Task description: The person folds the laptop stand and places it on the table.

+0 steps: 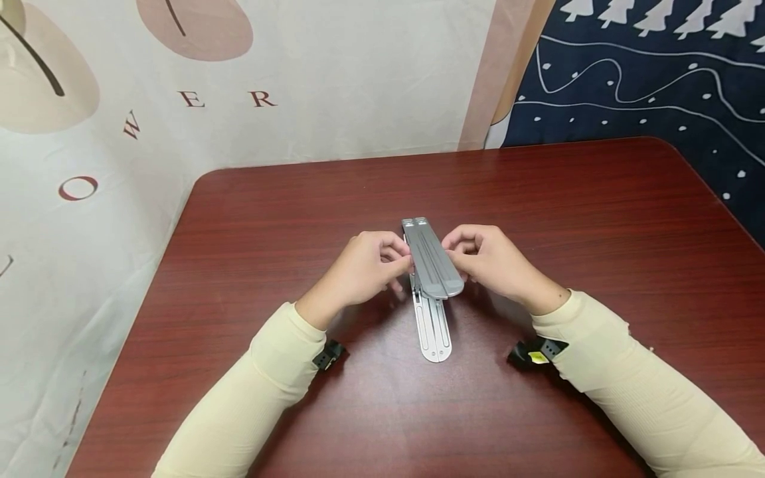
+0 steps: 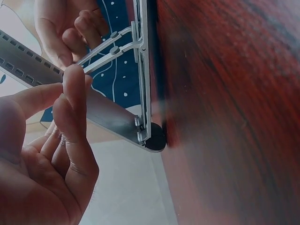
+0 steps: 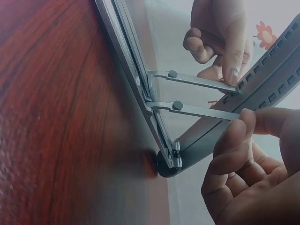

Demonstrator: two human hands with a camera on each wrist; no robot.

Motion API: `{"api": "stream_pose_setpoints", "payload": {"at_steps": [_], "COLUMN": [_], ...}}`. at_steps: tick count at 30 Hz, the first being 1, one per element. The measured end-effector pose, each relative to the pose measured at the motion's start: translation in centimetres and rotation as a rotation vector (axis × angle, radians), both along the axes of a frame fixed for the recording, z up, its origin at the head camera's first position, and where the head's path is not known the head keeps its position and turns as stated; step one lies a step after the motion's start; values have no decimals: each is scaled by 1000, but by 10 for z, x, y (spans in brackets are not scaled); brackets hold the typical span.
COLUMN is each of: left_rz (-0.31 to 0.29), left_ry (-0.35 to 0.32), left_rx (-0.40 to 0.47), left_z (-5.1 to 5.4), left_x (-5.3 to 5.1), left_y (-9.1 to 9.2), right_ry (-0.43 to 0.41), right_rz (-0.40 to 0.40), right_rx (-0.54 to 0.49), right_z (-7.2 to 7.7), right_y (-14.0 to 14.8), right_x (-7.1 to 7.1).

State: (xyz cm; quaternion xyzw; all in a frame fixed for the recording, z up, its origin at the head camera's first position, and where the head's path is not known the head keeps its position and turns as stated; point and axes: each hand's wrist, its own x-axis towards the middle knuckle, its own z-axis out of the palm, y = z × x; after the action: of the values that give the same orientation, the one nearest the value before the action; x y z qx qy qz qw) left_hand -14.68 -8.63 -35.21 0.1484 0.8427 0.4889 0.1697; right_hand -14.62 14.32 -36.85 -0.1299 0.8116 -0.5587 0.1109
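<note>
A grey metal folding laptop stand (image 1: 431, 255) sits in the middle of the table, its upper panel tilted up from the base (image 1: 435, 335). In the right wrist view two support arms (image 3: 204, 110) run from the base to the slotted underside of the panel (image 3: 206, 124). My left hand (image 1: 373, 265) pinches the stand's left side between thumb and index finger, near the end of one support arm. On the opposite side my right hand (image 1: 493, 262) pinches by the other arm's end. The fingers partly hide where both arms meet the slots.
The stand rests on a dark red wooden table (image 1: 287, 219). A pale printed cloth (image 1: 358, 79) hangs behind and to the left, a navy patterned cloth (image 1: 645, 86) at the back right. Black straps (image 1: 329, 355) are on both wrists, over cream sleeves.
</note>
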Motion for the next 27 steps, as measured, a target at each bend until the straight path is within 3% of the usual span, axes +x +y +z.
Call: {"api": "stream_pose_setpoints", "payload": {"at_steps": [27], "left_rz": [26], "left_ry": [7], "left_rx": [11], "left_z": [-1], "left_x": [0], "left_y": [1], "right_ry": [-8], "right_rz": [-41], "right_rx": [10], "right_z": [-2], "right_y": [-4], "right_x": [0]}}
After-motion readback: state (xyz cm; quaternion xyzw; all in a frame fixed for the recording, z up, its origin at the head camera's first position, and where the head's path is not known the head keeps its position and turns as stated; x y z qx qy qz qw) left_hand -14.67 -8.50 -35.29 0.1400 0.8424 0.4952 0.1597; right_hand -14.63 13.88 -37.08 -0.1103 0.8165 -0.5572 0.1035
